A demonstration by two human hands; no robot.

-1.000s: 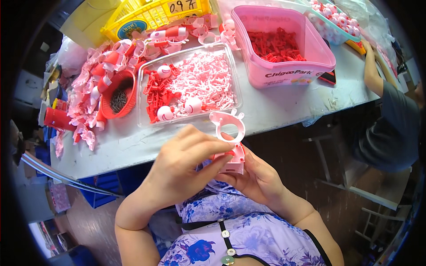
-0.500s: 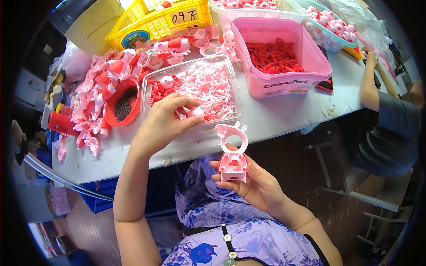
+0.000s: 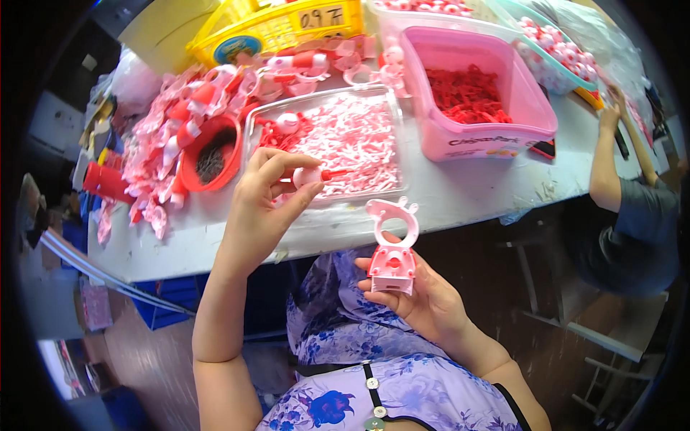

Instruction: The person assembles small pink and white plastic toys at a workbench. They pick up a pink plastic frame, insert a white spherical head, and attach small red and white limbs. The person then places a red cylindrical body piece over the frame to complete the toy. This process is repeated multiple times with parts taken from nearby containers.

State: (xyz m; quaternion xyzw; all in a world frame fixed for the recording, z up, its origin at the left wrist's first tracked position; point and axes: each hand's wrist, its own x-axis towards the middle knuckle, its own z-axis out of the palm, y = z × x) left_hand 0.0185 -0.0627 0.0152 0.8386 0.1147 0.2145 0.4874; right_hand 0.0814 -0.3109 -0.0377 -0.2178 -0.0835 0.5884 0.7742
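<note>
My left hand (image 3: 260,201) pinches a small pale-pink ball (image 3: 305,177) with a red stem pointing right, over the near edge of the clear tray (image 3: 392,192). Inside the tray lie many small pale-pink pieces (image 3: 359,140), red clips (image 3: 267,136) and another white-and-pink ball (image 3: 287,123). In front of the table edge, my right hand (image 3: 435,302) grips a pink plastic toy shell (image 3: 392,260). Its hollow side faces up, showing a ring-shaped head with small ears above a red-edged body with pegs. The ball and the shell are apart.
A red bowl of dark screws (image 3: 236,169) stands left of the tray beside heaped pink-and-red toy parts (image 3: 162,144). Behind are a yellow basket (image 3: 280,32), a pink tub (image 3: 474,144) of red pieces and a teal-rimmed tub of balls (image 3: 557,54). Another person (image 3: 629,230) works at right.
The left hand has lifted the ball slightly from the tray, and its red stem now shows. The view has shifted a little; the right hand still grips the shell.
</note>
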